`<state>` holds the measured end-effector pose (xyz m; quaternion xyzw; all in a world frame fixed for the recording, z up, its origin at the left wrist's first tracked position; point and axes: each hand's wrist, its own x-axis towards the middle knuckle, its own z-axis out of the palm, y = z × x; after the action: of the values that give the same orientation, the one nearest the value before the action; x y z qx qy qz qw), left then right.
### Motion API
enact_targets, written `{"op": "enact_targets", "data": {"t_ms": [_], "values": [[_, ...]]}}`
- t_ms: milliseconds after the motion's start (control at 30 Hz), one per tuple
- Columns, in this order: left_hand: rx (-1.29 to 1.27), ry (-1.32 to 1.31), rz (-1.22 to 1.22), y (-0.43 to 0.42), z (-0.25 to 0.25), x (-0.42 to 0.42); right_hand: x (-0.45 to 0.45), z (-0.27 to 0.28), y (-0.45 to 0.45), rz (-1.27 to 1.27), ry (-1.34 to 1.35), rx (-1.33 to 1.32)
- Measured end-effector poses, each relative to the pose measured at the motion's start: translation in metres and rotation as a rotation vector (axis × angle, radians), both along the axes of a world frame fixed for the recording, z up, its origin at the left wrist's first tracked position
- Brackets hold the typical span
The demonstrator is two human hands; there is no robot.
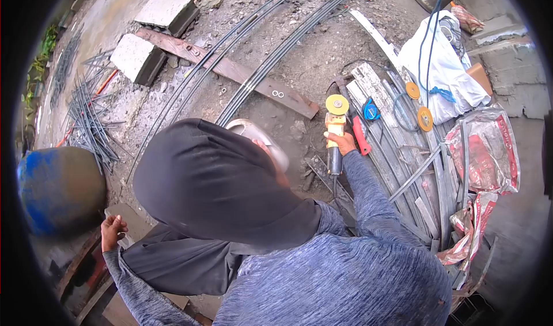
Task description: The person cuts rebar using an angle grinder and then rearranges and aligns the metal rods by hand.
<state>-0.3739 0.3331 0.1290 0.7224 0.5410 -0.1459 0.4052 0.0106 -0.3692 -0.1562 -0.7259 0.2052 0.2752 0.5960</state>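
My right hand is closed round the yellow body of an angle grinder, whose yellow disc points away from me. Its dark rear end and cable extend towards me. Just right of the grinder lie a red-handled tool and a blue tape measure. Far to the left, my left hand is raised beside a dark-trousered leg, fingers curled in with nothing visible in them. A black head covering fills the centre and hides part of the ground.
Metal strips lie at right with two spare discs, beside a white sack and torn red-white bags. Long rods cross a wooden plank. Concrete blocks and a blue-brown round object are at left.
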Motion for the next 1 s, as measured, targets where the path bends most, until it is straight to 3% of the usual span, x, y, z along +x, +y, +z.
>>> {"op": "enact_targets", "data": {"t_ms": [167,633,1000], "values": [[0.011,-0.016,0.029,0.0,0.0,-0.009,-0.021,-0.036,-0.007,-0.035,0.024,0.025],[-0.03,0.02,0.037,0.004,-0.002,-0.021,-0.04,-0.029,0.006,0.036,-0.215,-0.387],[-0.005,0.071,0.039,0.001,0.001,-0.024,-0.016,-0.037,-0.012,0.17,-0.209,-0.432]]}}
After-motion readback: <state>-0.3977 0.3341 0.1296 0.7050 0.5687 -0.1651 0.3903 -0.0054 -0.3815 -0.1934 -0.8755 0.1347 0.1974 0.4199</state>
